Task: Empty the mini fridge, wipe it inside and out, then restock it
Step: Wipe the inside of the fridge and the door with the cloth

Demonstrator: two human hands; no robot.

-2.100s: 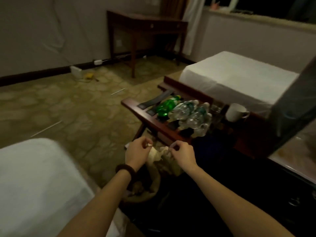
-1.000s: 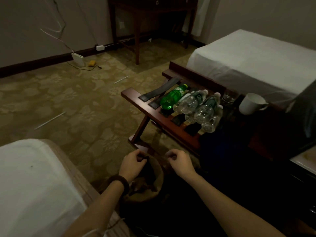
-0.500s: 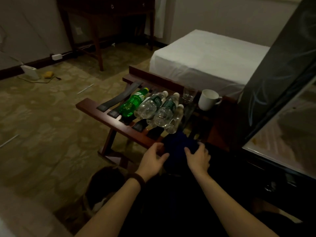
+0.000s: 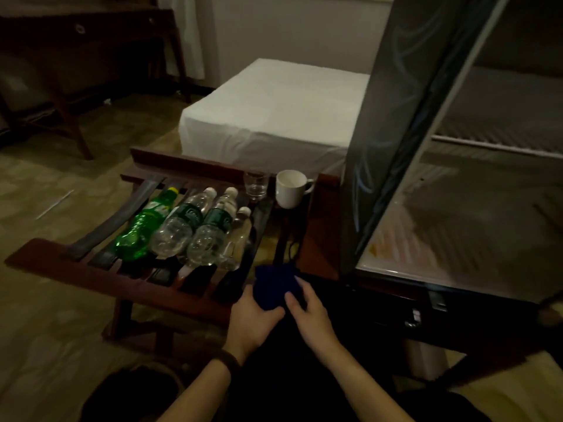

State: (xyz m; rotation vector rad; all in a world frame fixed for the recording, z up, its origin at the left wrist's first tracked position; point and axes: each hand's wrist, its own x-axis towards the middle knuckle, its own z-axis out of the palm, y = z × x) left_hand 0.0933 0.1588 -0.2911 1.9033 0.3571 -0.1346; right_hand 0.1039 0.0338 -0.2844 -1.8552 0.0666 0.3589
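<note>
The emptying looks finished. The mini fridge (image 4: 475,214) stands at the right with its door (image 4: 393,123) swung wide, and what shows of the interior, a wire shelf (image 4: 499,141) and the pale floor below it, holds nothing. Its contents are parked on the wooden luggage rack (image 4: 128,281) just to the left: a green soda bottle (image 4: 143,229) and three clear water bottles (image 4: 195,229) lying side by side across the straps, with a small drinking glass (image 4: 256,184) and a white mug (image 4: 291,187) standing upright at the rack's far end, close to the bed (image 4: 274,114).

Both hands are on a dark blue cloth (image 4: 275,284) at the near corner of the rack, right in front of the open fridge. The left hand (image 4: 251,322) grips its lower left edge with curled fingers; the right hand (image 4: 310,312) has its fingers bent over the right side of the cloth, apparently taking hold, though the dim light makes the exact grip hard to read.

So the work seems to sit at the wiping stage. Faint streaks on the door's outer face may be wipe marks or only reflections, so how much of the wiping is done I cannot say. Restocking is all still ahead, since every bottle, the glass and the mug are outside.
</note>
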